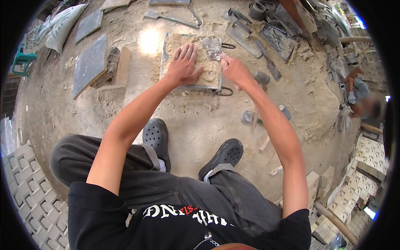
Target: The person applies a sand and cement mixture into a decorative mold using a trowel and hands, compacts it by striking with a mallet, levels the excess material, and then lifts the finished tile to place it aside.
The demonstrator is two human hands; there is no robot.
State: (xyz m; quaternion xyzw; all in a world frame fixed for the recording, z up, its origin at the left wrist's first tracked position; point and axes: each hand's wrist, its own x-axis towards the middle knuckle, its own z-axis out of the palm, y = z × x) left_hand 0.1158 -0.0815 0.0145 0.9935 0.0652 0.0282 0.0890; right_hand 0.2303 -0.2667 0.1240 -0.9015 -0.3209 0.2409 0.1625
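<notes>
In front of me on the ground lies a rectangular metal mould [161, 68] with wire loop handles at its right side, filled with pale sandy mix [208, 73]. My left hand [184, 66] rests flat on the mix, fingers stretched out. At the mould's right edge my right hand [235, 71] is closed on a scraper; its wide, crusted grey blade [212, 48] lies over the upper right part of the mix. The fingers hide most of the scraper's handle.
Hammers [248, 116] lie right of the mould, with trowels [246, 41] beyond. A grey slab [89, 66] leans on a block at left. A person [359, 93] sits at far right. Patterned blocks [33, 187] are stacked at lower left; my shoes [156, 139] are near the mould.
</notes>
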